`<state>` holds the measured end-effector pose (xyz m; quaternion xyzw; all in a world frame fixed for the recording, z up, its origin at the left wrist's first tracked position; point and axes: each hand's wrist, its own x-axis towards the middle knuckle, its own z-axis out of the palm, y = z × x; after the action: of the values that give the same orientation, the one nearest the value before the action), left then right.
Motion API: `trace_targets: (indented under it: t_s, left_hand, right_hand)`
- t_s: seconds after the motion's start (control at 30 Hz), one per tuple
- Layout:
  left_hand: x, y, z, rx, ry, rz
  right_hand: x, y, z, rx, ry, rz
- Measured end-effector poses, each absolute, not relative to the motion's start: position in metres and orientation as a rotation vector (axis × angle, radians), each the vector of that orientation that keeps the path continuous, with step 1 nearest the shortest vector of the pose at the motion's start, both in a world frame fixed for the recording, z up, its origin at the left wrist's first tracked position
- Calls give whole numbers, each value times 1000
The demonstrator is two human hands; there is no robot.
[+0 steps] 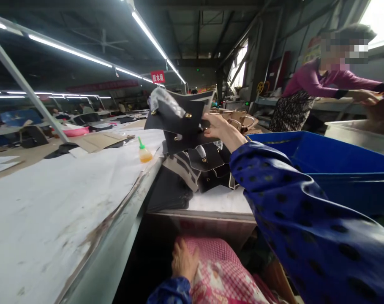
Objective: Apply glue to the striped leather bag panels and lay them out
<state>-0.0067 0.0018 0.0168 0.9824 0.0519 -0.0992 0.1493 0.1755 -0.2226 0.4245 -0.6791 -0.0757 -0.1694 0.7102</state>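
My right hand (217, 127) grips the right edge of a black handbag piece (175, 110), raised above the work surface. It has gold-coloured fittings and a handle wrapped in clear plastic. Below it lie more black bag pieces (207, 158) with pale edges and gold-coloured clasps. A stack of flat black panels (169, 190) rests to their left. Low in front of me, my left hand (184, 261) lies against the pink checked apron (217, 257). Its thumb is apart from its loosely bent fingers, and I see nothing held in it.
On the left runs a long white-covered table (84, 202) bearing a green-tipped glue bottle (145, 153). Blue bins (334, 152) stand on the right. Behind them a person (312, 84) in a purple top works at another bench. Brown bag pieces (239, 119) lie further back.
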Motion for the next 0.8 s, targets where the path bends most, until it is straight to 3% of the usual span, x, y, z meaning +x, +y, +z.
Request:
trace_targets:
  t_s: [0.17, 0.5, 0.8]
  left_hand:
    - [-8, 8, 19, 2774, 140, -299]
    - [-9, -2, 25, 2792, 148, -293]
    - [-5, -11, 32, 2893, 77, -353]
  right_hand:
    - [120, -232, 347, -1495, -77, -265]
    - [-58, -289, 99, -1416, 467, -142]
    - [-50, -282, 34, -1625, 485, 119]
